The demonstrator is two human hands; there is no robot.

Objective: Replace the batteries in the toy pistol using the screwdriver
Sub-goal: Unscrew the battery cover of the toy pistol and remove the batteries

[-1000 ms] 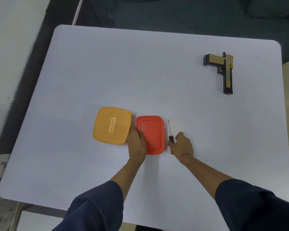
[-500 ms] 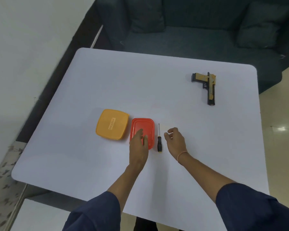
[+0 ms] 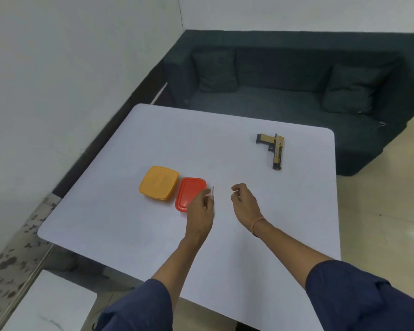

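White and round-cornered, the table point(image 3: 153, 235) fills the middle of the frame, with a dark sofa point(image 3: 296, 103) behind it at the upper right. The toy pistol point(image 3: 274, 149) lies flat on its side right of centre, with its grip pointing left and its barrel running down the frame. It is well apart from both hands.

At the centre only the thin metal shaft of the screwdriver point(image 3: 212, 191) shows, poking out past the fingers of the left hand point(image 3: 200, 209). That hand hides the handle, and I cannot tell whether its fingers grip the handle or merely lie over it. The right hand point(image 3: 244, 203) hovers just to the right with its fingers loosely curled and nothing visible in them. The left hand overlaps the lower right edge of a closed red lidded box point(image 3: 189, 195). A closed yellow-orange lidded box point(image 3: 159, 182) sits just beside that one, left of centre.

The likeliest slip is at the screwdriver. It is slim and round, so a loose pinch could let it roll across the smooth table or drop as it is lifted. The left hand could also nudge the red box as it draws away.

Later the tip may skid off the screw if the right hand does not pin the pistol. A freed screw could easily roll away. Nothing shows which box holds fresh batteries, so old and new ones could get mixed.
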